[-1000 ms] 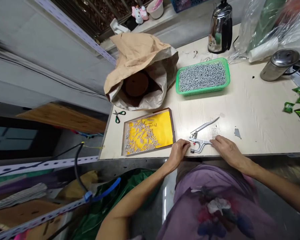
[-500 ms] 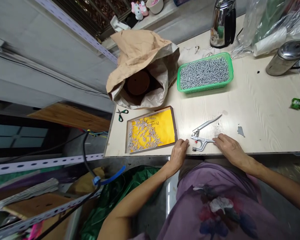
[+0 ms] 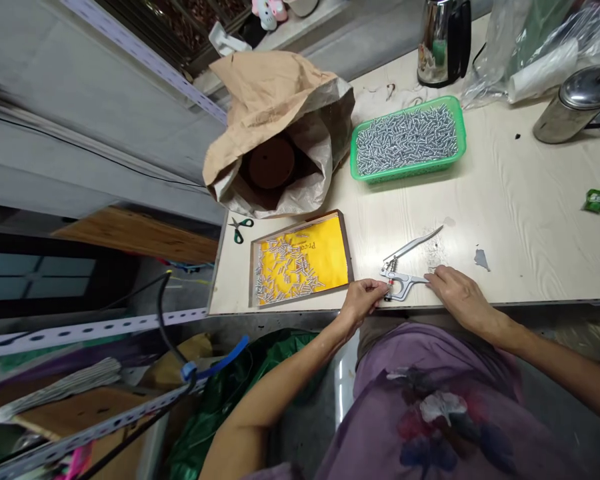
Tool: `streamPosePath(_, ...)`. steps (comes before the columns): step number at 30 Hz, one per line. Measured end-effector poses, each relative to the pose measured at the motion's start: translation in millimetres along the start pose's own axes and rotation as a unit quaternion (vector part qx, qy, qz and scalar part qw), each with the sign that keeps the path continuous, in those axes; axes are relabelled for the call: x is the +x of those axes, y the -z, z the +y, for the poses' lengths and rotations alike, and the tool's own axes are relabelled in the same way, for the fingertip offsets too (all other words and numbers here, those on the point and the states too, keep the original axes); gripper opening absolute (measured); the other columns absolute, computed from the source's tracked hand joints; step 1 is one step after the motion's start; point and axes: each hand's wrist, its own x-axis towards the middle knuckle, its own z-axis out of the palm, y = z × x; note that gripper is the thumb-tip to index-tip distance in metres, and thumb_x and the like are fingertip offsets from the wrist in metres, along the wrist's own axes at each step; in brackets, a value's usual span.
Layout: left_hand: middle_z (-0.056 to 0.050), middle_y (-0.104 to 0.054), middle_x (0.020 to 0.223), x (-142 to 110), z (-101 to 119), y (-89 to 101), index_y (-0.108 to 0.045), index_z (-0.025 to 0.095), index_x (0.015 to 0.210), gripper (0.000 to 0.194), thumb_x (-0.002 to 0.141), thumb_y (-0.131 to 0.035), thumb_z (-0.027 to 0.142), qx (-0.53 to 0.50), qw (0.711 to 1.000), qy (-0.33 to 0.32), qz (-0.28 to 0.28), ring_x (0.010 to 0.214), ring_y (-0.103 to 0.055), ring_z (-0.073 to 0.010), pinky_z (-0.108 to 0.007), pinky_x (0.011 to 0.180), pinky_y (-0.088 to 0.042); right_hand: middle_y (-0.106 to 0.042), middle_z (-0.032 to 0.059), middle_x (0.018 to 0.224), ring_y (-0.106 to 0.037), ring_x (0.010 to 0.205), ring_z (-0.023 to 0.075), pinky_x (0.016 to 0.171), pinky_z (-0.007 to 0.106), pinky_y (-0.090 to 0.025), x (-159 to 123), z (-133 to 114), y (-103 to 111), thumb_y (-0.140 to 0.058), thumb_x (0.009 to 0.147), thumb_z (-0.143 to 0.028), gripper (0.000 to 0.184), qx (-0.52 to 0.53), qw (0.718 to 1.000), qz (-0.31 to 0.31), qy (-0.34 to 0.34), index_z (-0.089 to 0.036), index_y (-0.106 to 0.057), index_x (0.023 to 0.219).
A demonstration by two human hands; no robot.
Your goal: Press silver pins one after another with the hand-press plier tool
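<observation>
A pair of snap fastener pliers (image 3: 405,283) lies at the table's front edge, its grey handles spread wide and a spring between them. My right hand (image 3: 455,292) is closed on the end of the lower handle. At the jaw end, my left hand (image 3: 365,298) pinches with thumb and fingertips close together, right beside the red-tipped die. Whatever is in that pinch is too small to make out. Left of this hand, a shallow tray (image 3: 351,257) lined with yellow card holds many small silvery metal pieces (image 3: 285,267).
A green plastic basket (image 3: 405,175) full of similar metal pieces stands farther back. Beside it sits an open brown paper sack (image 3: 280,87). Scissors (image 3: 239,230) lie at the left edge. A kettle (image 3: 444,43), a steel pot (image 3: 575,107) and green packets (image 3: 595,200) are right.
My left hand has moved right, from beside the tray to the jaw of the pliers. The right hand keeps its hold on the handle. The view has shifted slightly.
</observation>
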Motion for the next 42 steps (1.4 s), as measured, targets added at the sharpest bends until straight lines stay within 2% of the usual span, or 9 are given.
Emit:
streamPosePath(7, 0.008, -0.044, 0.038, 0, 8, -2.8, -0.064, 0.011, 0.07, 0.031, 0.065, -0.078, 0.038, 0.053, 0.998, 0.015, 0.0, 0.032, -0.032, -0.0035, -0.017, 0.035, -0.019, -0.059, 0.0078, 0.085, -0.052, 0.076, 0.0191, 0.065, 0.03, -0.039, 0, 0, 1, -0.043, 0.088, -0.001, 0.024, -0.002, 1.0, -0.015, -0.002, -0.014, -0.062, 0.093)
streamPosePath(15, 0.008, -0.044, 0.036, 8, 21, 3.3, -0.061, 0.012, 0.062, 0.024, 0.073, -0.071, 0.032, 0.187, 0.979, 0.012, -0.073, 0.032, -0.032, -0.0033, -0.017, 0.037, -0.022, -0.06, 0.0082, 0.085, -0.053, 0.076, 0.0196, 0.067, 0.031, -0.041, 0, -3, 4, -0.042, 0.088, 0.0, 0.026, -0.007, 0.999, -0.037, -0.013, -0.016, -0.063, 0.091)
streamPosePath(20, 0.009, -0.041, 0.035, 8, 19, 3.4, -0.063, 0.012, 0.064, 0.019, 0.074, -0.068, 0.028, 0.197, 0.978, 0.003, -0.063, 0.032, -0.03, -0.0043, -0.018, 0.038, -0.021, -0.061, 0.0101, 0.091, -0.056, 0.082, 0.0201, 0.07, 0.031, -0.044, 5, 1, 15, -0.048, 0.094, -0.019, 0.015, 0.046, 0.997, -0.058, -0.012, -0.015, -0.063, 0.097)
streamPosePath(22, 0.009, -0.04, 0.035, 7, 18, 3.3, -0.063, 0.012, 0.064, 0.019, 0.075, -0.066, 0.027, 0.199, 0.978, -0.005, -0.065, 0.032, -0.03, -0.0044, -0.018, 0.038, -0.021, -0.061, 0.0142, 0.107, -0.056, 0.094, 0.024, 0.077, 0.034, -0.046, 13, 10, 22, -0.058, 0.091, -0.034, 0.03, 0.062, 0.996, -0.06, 0.006, -0.013, -0.059, 0.113)
streamPosePath(25, 0.009, -0.04, 0.035, 7, 16, 3.5, -0.064, 0.011, 0.065, 0.02, 0.076, -0.066, 0.027, 0.198, 0.978, -0.008, -0.065, 0.033, -0.031, -0.0044, -0.018, 0.038, -0.022, -0.048, 0.0226, 0.137, -0.045, 0.122, 0.0362, 0.09, 0.045, -0.042, 28, 30, 24, -0.07, 0.076, -0.055, 0.078, 0.019, 0.998, -0.049, 0.019, -0.011, -0.044, 0.136)
streamPosePath(28, 0.009, -0.039, 0.035, 7, 14, 3.8, -0.065, 0.011, 0.067, 0.021, 0.075, -0.068, 0.03, 0.192, 0.979, -0.005, -0.064, 0.032, -0.03, -0.0042, -0.018, 0.038, -0.021, -0.044, 0.0245, 0.142, -0.036, 0.131, 0.0404, 0.097, 0.05, -0.035, 43, 47, 16, -0.071, 0.066, -0.067, 0.099, -0.013, 0.998, -0.056, 0.034, -0.011, -0.038, 0.141)
streamPosePath(33, 0.009, -0.041, 0.037, 8, 12, 3.2, -0.066, 0.01, 0.07, 0.023, 0.074, -0.071, 0.033, 0.189, 0.98, -0.008, -0.059, 0.033, -0.032, -0.0039, -0.018, 0.038, -0.023, -0.062, 0.0192, 0.117, -0.052, 0.107, 0.0347, 0.09, 0.047, -0.034, 53, 49, 13, -0.068, 0.068, -0.065, 0.09, -0.041, 0.995, -0.085, 0.042, -0.012, -0.043, 0.136)
streamPosePath(39, 0.008, -0.042, 0.04, 7, 11, 4.4, -0.067, 0.011, 0.074, 0.018, 0.082, -0.063, 0.027, 0.238, 0.97, -0.004, -0.052, 0.035, -0.036, -0.0056, -0.019, 0.041, -0.027, -0.067, 0.0136, 0.101, -0.054, 0.094, 0.0295, 0.082, 0.04, -0.029, 44, 37, 26, -0.068, 0.077, -0.045, 0.065, -0.05, 0.994, -0.09, 0.042, -0.013, -0.048, 0.13)
streamPosePath(42, 0.002, -0.056, 0.059, 0, 9, 2.5, -0.067, 0.012, 0.076, 0.016, 0.083, -0.064, 0.026, 0.337, 0.933, -0.127, 0.015, 0.051, -0.053, -0.0097, -0.021, 0.052, -0.041, -0.068, 0.0118, 0.096, -0.054, 0.092, 0.0281, 0.081, 0.039, -0.028, 38, 34, 26, -0.064, 0.082, -0.037, 0.057, -0.026, 0.996, -0.072, 0.044, -0.014, -0.047, 0.131)
